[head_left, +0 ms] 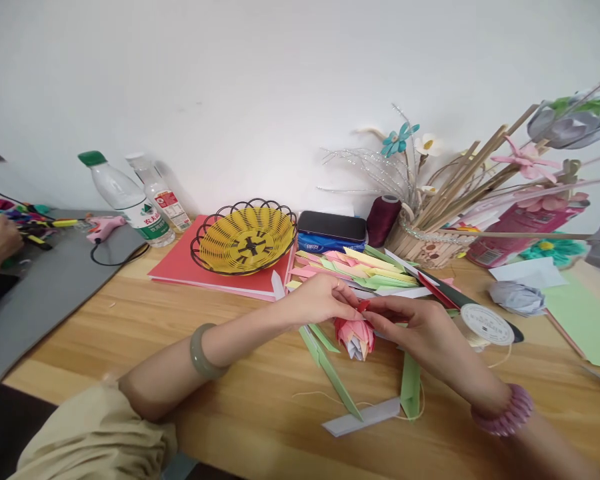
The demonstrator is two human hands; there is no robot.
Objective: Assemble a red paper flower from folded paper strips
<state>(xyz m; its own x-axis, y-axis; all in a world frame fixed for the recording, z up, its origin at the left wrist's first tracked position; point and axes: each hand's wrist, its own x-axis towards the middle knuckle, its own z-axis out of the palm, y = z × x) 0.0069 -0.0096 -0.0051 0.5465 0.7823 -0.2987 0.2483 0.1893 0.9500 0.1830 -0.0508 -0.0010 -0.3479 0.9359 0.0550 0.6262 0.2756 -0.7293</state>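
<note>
Between my two hands hangs a folded paper flower (355,339) with pink outer petals and a pale grey and cream centre pointing down toward me. My left hand (323,300) pinches it near the top, where a bit of red paper shows. On the other side my right hand (413,320) closes thumb and fingers on the same spot. Green folded strips (330,370) and a pale grey strip (363,417) lie on the table below, with a thin cream string (320,394) among them. Behind my hands is a pile of coloured folded paper strips (360,270).
A yellow woven basket (247,240) rests on red paper (175,267). Two bottles (130,200) stand at the left by a pink glue gun (105,227). A string spool (485,325) and grey paper flower (517,297) lie right. Another person's hand (0,237) is at far left.
</note>
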